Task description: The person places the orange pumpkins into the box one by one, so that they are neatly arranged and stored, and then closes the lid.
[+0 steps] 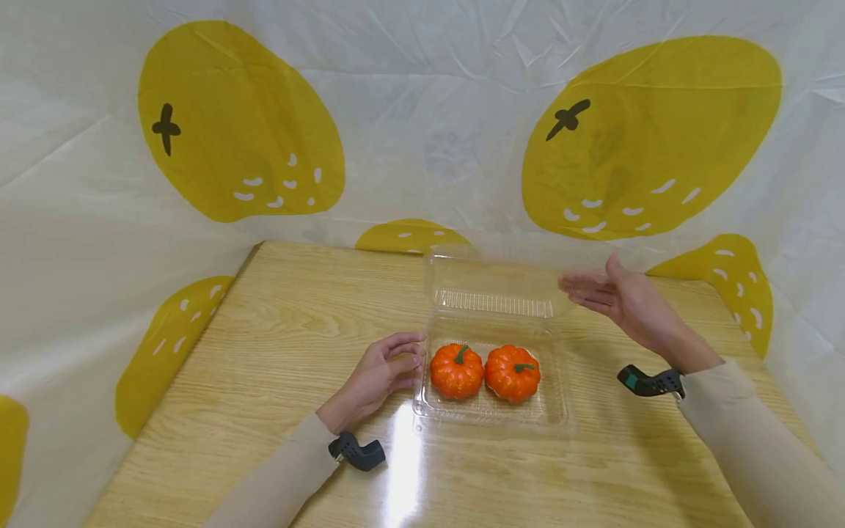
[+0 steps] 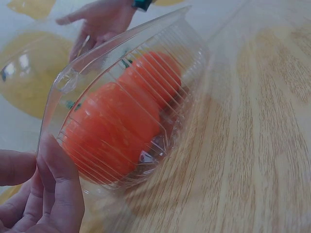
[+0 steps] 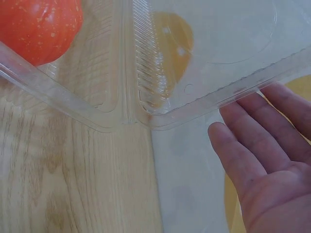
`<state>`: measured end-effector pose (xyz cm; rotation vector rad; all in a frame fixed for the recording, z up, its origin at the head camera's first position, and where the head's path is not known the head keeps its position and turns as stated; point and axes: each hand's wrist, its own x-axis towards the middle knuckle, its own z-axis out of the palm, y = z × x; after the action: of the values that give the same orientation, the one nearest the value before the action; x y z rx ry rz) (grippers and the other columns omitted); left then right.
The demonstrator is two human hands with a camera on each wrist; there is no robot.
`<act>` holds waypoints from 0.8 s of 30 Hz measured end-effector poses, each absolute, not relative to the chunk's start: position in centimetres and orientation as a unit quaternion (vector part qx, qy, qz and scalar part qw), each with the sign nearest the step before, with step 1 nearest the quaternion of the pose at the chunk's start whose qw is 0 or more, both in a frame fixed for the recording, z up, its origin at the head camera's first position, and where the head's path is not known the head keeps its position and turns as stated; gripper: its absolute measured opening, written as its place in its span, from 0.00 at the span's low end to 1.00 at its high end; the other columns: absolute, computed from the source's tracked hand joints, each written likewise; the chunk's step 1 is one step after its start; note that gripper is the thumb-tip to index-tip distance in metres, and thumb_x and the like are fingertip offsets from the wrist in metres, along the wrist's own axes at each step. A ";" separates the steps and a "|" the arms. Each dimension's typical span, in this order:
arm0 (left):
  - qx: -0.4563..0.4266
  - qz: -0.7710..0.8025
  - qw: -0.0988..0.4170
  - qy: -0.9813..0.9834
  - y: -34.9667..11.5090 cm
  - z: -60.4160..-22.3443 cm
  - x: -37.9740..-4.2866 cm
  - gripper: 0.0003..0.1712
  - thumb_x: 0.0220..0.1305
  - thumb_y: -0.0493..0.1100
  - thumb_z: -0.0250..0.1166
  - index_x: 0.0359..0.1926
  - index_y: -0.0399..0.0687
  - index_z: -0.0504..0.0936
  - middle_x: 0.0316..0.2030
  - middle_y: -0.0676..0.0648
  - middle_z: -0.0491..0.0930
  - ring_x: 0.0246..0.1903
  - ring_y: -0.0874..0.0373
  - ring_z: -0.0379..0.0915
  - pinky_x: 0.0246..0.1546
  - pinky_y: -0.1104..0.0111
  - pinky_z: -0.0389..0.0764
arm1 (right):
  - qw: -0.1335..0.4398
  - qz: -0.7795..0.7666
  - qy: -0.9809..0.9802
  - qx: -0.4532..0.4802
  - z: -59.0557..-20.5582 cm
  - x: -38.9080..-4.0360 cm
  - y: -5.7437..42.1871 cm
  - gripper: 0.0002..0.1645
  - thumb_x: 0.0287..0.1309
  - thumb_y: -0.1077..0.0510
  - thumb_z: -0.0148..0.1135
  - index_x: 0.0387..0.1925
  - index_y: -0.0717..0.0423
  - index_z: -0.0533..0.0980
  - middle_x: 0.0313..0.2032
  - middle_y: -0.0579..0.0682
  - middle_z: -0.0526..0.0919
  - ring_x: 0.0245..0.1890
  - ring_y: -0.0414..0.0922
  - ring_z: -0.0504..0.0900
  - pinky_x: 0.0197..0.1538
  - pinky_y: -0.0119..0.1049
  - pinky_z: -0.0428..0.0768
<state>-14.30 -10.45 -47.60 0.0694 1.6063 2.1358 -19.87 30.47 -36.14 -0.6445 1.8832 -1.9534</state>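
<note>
A clear plastic clamshell container (image 1: 491, 419) lies on the table with its hinged lid (image 1: 491, 277) raised at the back. Two small orange pumpkins with green stems, a left one (image 1: 455, 378) and a right one (image 1: 513, 380), sit side by side in its base. My left hand (image 1: 383, 372) pinches the base's left rim between thumb and fingers (image 2: 60, 187). At the lid's right edge, my right hand (image 1: 623, 297) has its fingers (image 3: 243, 136) straight, with fingertips right at the edge and the palm facing the container.
The wooden table (image 1: 317, 315) extends around the container. Behind and beside it hangs a white cloth (image 1: 422, 147) printed with large yellow fruit shapes. Each wrist wears a dark band, one on the left (image 1: 356, 451) and one on the right (image 1: 650, 381).
</note>
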 end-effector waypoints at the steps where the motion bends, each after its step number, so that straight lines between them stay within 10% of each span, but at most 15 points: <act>1: 0.026 0.778 0.232 0.584 -10.5 -47.6 -14.3 0.30 0.71 0.30 0.58 0.72 0.33 0.65 0.44 0.55 0.78 0.37 0.64 0.79 0.37 0.72 0.87 | 0.172 -0.681 0.674 -0.228 -36.1 -19.7 30.5 0.36 0.83 0.45 0.29 0.66 0.63 0.76 0.61 0.43 0.86 0.62 0.36 0.84 0.63 0.24 0.80; 7: 0.025 0.780 0.233 0.581 -10.5 -47.4 -14.3 0.30 0.70 0.30 0.59 0.72 0.33 0.65 0.44 0.55 0.77 0.36 0.64 0.79 0.37 0.72 0.87 | 0.147 -0.635 0.733 -0.195 -35.9 -18.9 30.5 0.28 0.84 0.48 0.34 0.57 0.50 0.81 0.55 0.35 0.87 0.56 0.31 0.86 0.58 0.20 0.81; 15: 0.024 0.780 0.235 0.580 -10.5 -47.4 -14.3 0.31 0.70 0.30 0.59 0.72 0.33 0.65 0.44 0.55 0.77 0.36 0.64 0.78 0.37 0.72 0.86 | 0.087 -0.418 0.890 -0.162 -35.3 -17.6 30.7 0.30 0.83 0.49 0.39 0.64 0.65 0.77 0.55 0.26 0.80 0.52 0.16 0.76 0.53 0.13 0.75; 24: 0.027 0.778 0.235 0.582 -10.5 -47.5 -14.3 0.31 0.71 0.31 0.59 0.72 0.33 0.65 0.45 0.55 0.77 0.37 0.64 0.79 0.37 0.72 0.87 | 0.087 -0.322 0.926 -0.178 -34.7 -16.7 30.2 0.23 0.81 0.46 0.45 0.69 0.32 0.74 0.69 0.49 0.78 0.56 0.17 0.73 0.60 0.42 0.79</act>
<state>-14.31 -10.53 -47.47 0.0750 1.5971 2.1348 -16.65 30.22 -34.75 -0.5306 2.7566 -0.9598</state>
